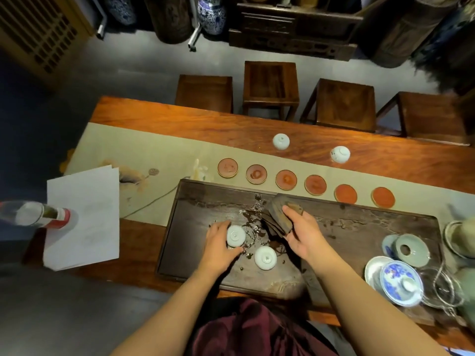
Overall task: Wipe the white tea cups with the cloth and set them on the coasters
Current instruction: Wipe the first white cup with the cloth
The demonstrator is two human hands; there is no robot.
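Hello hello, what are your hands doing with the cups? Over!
Left hand grips upside-down cup on tray. Right hand holds cloth. Six coasters bare. Nothing blocking them.

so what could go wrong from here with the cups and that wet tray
1. The left hand grips an upturned cup on the puddled tea tray; a wet cup could slip as it is lifted.
2. A second upturned cup sits close by the left hand and might get knocked.
3. The cloth in the right hand looks dark and damp, so wiping may leave streaks.
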